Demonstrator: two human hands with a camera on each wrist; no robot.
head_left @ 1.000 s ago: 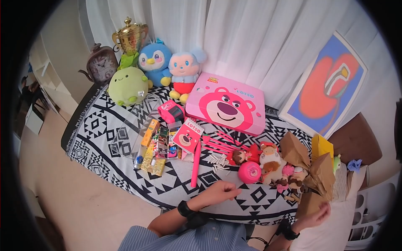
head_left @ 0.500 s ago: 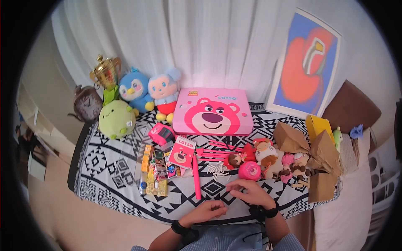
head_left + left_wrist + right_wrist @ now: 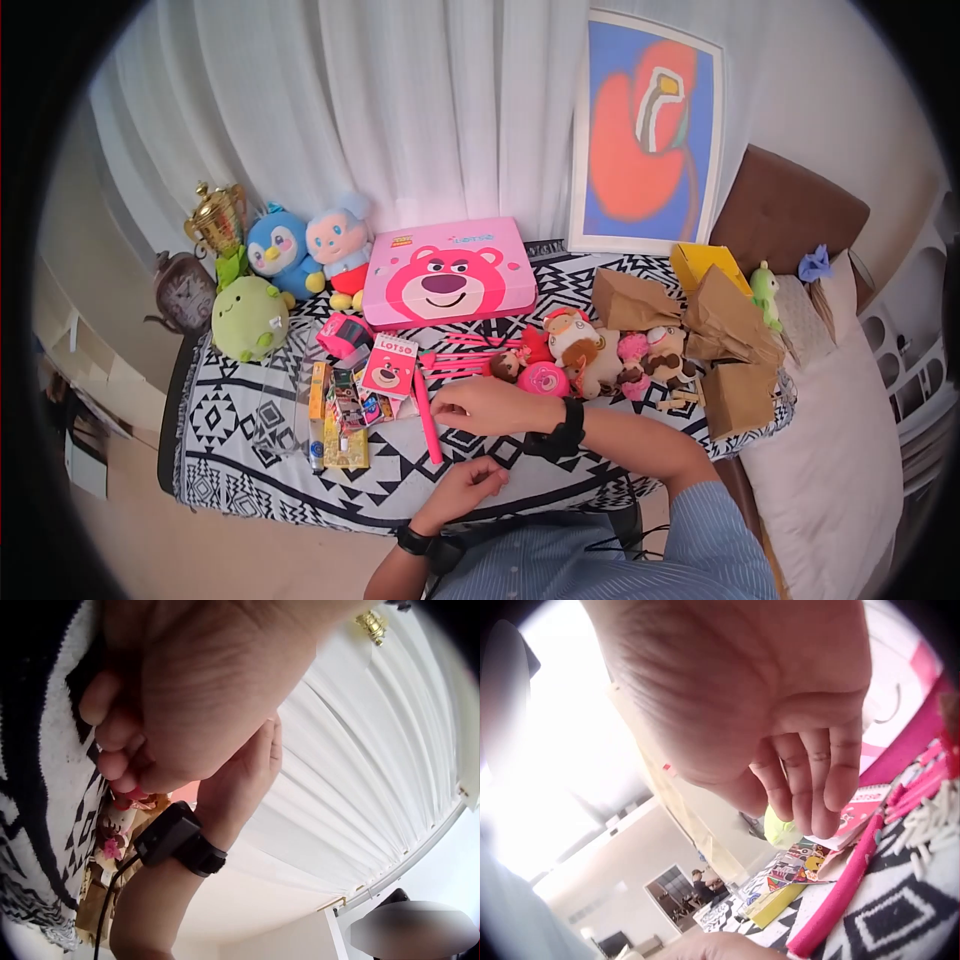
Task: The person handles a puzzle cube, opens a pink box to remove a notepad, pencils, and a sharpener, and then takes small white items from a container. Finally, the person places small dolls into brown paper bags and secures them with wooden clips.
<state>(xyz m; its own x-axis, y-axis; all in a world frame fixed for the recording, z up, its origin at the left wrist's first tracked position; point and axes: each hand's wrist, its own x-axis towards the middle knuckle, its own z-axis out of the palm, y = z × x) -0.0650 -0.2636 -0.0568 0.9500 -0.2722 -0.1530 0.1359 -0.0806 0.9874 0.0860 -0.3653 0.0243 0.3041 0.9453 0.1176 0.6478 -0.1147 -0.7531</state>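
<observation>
Right hand (image 3: 490, 405) empty, fingers close together, gently bent; left hand (image 3: 465, 489) empty, fingers loosely curled. The pink stick (image 3: 428, 420) lay at the right hand's nine o'clock; a mid-length grip, clear of the notepad (image 3: 389, 366), seemed best.

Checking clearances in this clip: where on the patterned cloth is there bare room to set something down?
Bare cloth shows left, between the green plush and the near edge, and in front, between the pink stick and brown paper, partly beneath the right forearm. Crowded: the middle, from gold packet to small plush toys.
</observation>
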